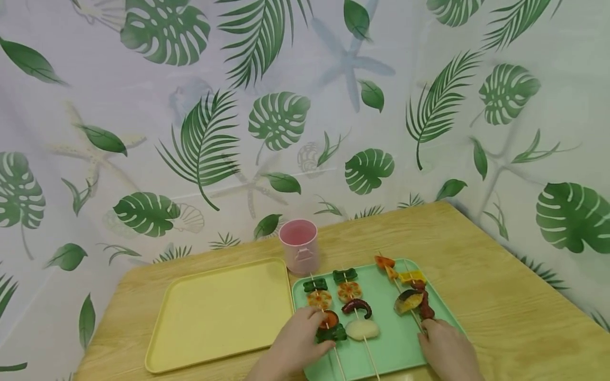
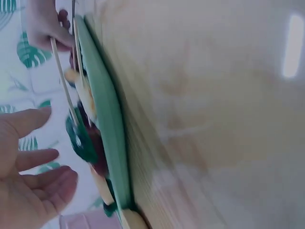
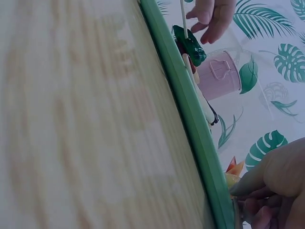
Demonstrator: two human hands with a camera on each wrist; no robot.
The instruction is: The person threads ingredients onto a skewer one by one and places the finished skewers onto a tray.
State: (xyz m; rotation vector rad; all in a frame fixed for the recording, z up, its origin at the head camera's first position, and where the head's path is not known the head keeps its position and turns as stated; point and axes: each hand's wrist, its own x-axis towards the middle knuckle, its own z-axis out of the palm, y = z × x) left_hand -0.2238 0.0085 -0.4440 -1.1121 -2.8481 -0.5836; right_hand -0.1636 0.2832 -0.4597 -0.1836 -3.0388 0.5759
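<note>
Done: three skewers [image 1: 355,309] lay on the green tray [image 1: 445,309]; yellow tray [image 1: 219,312] bare.
Left: none moved yet.
My left hand [image 1: 297,344]: fingers relaxed, touching the leftmost skewer [image 1: 326,315].
My right hand [image 1: 445,349]: curled, pinching the rightmost skewer [image 1: 412,296].

Your left hand [image 1: 297,344] rests on the leftmost skewer [image 1: 326,312] in the green tray [image 1: 397,344]; your right hand [image 1: 448,352] touches the rightmost skewer [image 1: 410,291]. Yellow tray [image 1: 219,312] and pink cup [image 1: 299,246] alongside.

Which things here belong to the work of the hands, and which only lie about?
In hand:
left hand touching left skewer
right hand at right skewer
green tray

Lying about:
middle skewer
yellow tray
pink cup
wooden table
</note>
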